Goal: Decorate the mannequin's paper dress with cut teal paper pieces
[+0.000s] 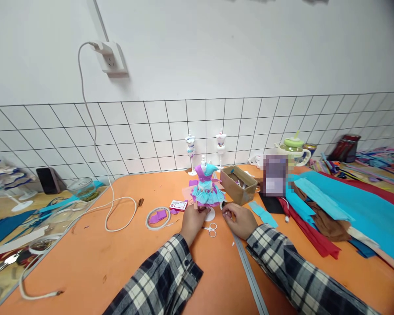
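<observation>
A small dress form [204, 162] stands upright in the middle, wearing a purple and turquoise doll dress [206, 186] with a ruffled skirt. At the left of its hem, my left hand [193, 222] is closed with fingertips pinched at the lower edge. My right hand [240, 219] is closed on the other side, a small light and dark piece at its fingertips that I cannot make out. Between the hands lie small scissors [212, 230], just in front of the form's white base [210, 214]. A long grey strip [249, 271] runs from beneath my right hand toward me.
An open cardboard box [246, 194] stands right behind my right hand. Two more dress forms [190, 144] are by the wall. Left lie a white ring of cord [147, 221], a card box [178, 205] and a cable [110, 225]. Fabric pieces [354, 192] cover the right.
</observation>
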`<state>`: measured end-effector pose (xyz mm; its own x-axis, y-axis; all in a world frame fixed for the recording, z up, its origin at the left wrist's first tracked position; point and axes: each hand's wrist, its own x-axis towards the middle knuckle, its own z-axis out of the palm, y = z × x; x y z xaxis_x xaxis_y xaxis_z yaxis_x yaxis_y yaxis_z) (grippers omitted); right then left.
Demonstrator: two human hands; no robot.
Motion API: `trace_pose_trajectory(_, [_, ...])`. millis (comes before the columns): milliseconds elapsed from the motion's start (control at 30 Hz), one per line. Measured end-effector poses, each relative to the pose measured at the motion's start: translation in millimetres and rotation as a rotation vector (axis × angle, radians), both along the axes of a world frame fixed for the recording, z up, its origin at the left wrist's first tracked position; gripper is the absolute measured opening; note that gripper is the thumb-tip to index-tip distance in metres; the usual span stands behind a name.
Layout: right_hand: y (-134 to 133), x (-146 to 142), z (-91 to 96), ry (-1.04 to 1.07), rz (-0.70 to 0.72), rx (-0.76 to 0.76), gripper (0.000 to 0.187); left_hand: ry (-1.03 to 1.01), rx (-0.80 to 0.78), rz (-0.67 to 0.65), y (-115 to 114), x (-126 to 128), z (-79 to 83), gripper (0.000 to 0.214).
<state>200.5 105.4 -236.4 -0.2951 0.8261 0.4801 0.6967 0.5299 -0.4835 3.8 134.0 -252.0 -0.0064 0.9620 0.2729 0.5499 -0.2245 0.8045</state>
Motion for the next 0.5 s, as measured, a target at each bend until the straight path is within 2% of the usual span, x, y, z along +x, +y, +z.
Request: trace_pose_trajectory(500, [-1.4, -0.2, 6.0, -0.094, 0.017, -0.116, 0.009, -0.083, -0.068, -0.076, 2.5, -0.5, -4.8, 0.023])
